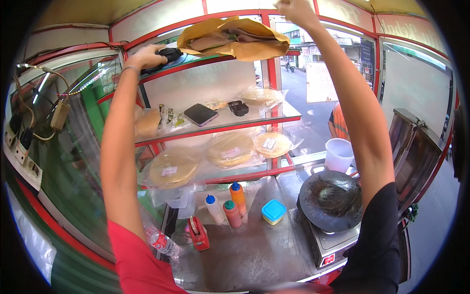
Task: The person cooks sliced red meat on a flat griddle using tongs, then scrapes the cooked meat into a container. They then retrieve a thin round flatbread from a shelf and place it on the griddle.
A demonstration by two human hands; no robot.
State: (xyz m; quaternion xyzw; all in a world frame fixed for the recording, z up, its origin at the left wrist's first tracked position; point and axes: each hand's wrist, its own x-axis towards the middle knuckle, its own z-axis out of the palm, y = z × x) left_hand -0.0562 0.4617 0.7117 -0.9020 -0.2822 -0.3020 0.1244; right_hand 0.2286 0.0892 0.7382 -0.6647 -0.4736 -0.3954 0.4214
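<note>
My left hand [147, 58] is raised to the top shelf at the upper left, its fingers around a dark black item [170, 55] whose kind I cannot make out. Just right of it a crumpled brown paper bag [253, 49] lies on the shelf, its mouth towards me with folded, thin pieces [213, 40] inside. High above the window, my right hand [295, 13] reaches up with curled fingers, partly cut off by the frame's top edge. Whether it holds anything cannot be seen. Below, a dark smartphone [201, 114] and a black case [238, 108] rest on the middle glass shelf.
Bagged flatbreads [230, 149] fill the lower shelf. On the metal counter [235, 261] stand sauce bottles [232, 214], a blue-lidded tub [273, 212] and a red tape dispenser [198, 235]. A black wok [330, 200] sits on a gas stove [332, 246], near a white bucket [338, 154].
</note>
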